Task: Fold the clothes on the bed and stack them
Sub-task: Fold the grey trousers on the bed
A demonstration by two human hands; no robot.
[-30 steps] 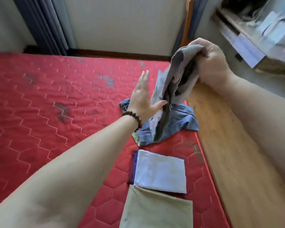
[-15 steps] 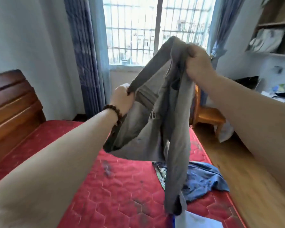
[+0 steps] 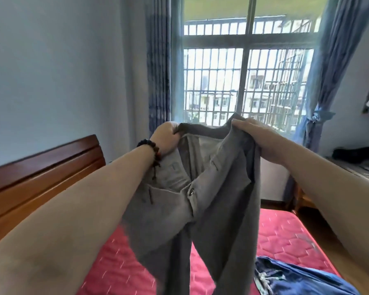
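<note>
Grey trousers hang in the air above the red mattress, waistband up and open, legs dangling down. My left hand, with a bead bracelet on the wrist, grips the left end of the waistband. My right hand grips the right end of it at about the same height. A crumpled blue garment lies on the mattress at the lower right. The folded pieces seen before are out of view.
A wooden headboard runs along the left. A barred window with blue curtains is straight ahead. A desk with dark items stands at the right, shelves above it.
The view has tilted up from the mattress to the window. My left hand took hold of the trousers, and both hands spread the waistband apart at one level.
</note>
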